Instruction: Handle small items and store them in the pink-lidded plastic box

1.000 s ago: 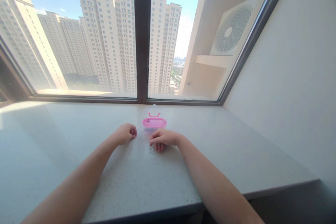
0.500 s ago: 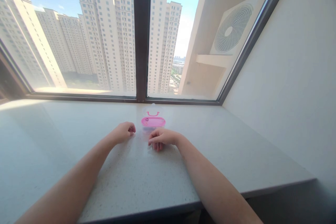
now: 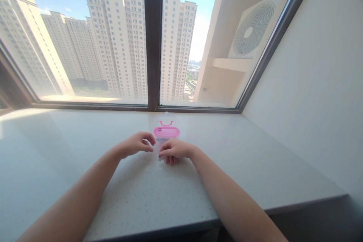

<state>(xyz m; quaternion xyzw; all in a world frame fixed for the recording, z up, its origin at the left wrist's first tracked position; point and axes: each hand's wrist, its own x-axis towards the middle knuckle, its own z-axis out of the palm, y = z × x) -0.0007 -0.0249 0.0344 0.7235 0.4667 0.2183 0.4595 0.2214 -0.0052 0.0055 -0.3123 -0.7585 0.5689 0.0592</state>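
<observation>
A small plastic box with a pink tray [image 3: 166, 132] stands in front of the window. Its see-through lid with a pink handle [image 3: 166, 123] is raised at the back. Small round items lie in the tray, too tiny to name. My left hand [image 3: 138, 143] hovers just left of the box, thumb and forefinger apart, holding nothing visible. Close by, my right hand [image 3: 176, 149] rests low in front of the box with curled fingers and its thumb and forefinger pinched. Whatever is at those fingertips is too small and pale to make out.
Both forearms lie over a pale speckled sill [image 3: 153, 196], whose front edge drops into a dark space. Along its back runs the dark window frame [image 3: 153, 45], and a white wall [image 3: 309, 83] borders it on the right.
My left hand has moved right, nearer to my right hand, and its thumb and forefinger have spread. My right hand has barely moved. The view has shifted slightly.
</observation>
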